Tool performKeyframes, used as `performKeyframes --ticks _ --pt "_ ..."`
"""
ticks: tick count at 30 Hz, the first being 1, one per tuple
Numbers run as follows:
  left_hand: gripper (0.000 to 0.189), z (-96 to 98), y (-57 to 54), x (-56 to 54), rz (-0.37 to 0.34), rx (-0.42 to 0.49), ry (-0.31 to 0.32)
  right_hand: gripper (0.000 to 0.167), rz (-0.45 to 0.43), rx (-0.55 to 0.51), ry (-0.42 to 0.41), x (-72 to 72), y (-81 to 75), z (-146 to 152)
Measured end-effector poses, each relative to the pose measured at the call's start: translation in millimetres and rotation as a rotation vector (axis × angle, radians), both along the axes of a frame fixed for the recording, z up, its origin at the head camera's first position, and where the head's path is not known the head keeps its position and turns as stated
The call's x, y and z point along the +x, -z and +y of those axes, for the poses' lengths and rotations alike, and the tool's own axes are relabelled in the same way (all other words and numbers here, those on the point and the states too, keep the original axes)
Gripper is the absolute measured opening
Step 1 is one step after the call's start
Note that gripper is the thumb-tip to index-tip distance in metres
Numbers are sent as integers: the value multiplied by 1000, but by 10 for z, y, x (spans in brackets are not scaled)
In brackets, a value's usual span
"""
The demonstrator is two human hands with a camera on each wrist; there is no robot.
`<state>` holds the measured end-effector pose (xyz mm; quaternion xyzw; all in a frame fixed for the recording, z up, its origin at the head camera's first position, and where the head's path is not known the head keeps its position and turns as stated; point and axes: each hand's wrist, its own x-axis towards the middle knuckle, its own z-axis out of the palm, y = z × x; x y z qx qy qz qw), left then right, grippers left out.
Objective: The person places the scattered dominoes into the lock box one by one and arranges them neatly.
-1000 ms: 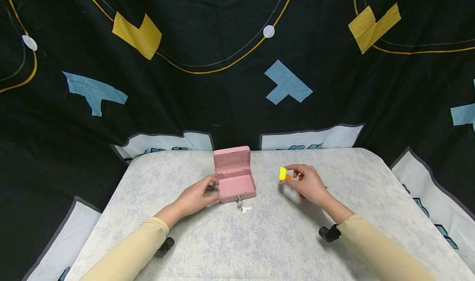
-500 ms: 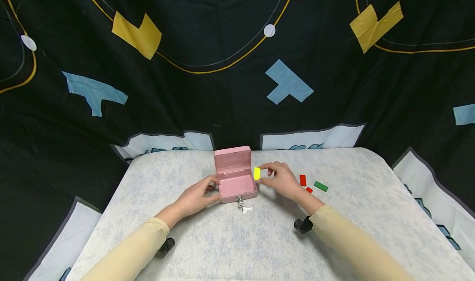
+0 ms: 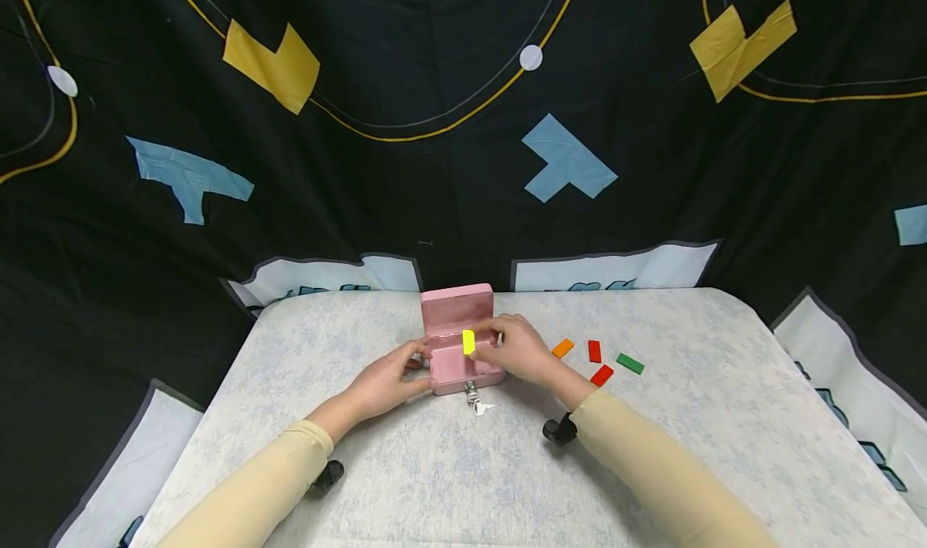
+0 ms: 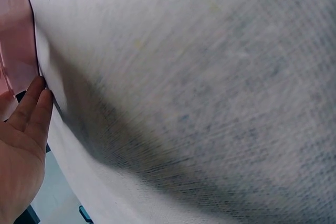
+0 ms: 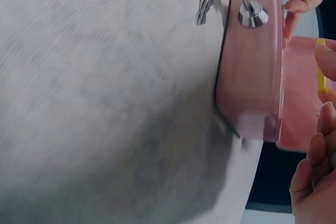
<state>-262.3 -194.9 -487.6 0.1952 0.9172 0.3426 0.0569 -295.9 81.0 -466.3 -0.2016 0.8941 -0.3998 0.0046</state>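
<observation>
Head view: pinching yellow block (image 3: pixel 467 342) in right hand (image 3: pixel 516 349), fingertips parted by it, long axis near-vertical in view, above or inside open pink box (image 3: pixel 448 364). Touching box with left hand (image 3: pixel 384 381); can't tell if gripping.

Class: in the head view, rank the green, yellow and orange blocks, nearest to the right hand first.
1. Yellow block, pinched by the right hand.
2. Orange block, just right of that hand.
3. Green block, farther right.
</observation>
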Motion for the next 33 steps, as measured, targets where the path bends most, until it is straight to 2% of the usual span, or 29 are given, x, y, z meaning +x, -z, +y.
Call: performKeyframes --ticks 5,11,19,27,33 --pt "68 -10 -10 5 -6 -5 0 38 -19 10 -30 -18 -16 -129" --pt "76 -15 -13 13 -2 -17 7 36 -22 75 -76 -25 -14 -270" --pt "38 -19 16 22 -3 -36 9 36 5 171 -118 -15 -25 -396" --pt "33 -7 -11 26 -25 -35 -8 36 -37 241 -138 -80 18 -514" --pt "37 4 -36 36 -28 -45 1 33 -70 288 -136 -92 53 -590"
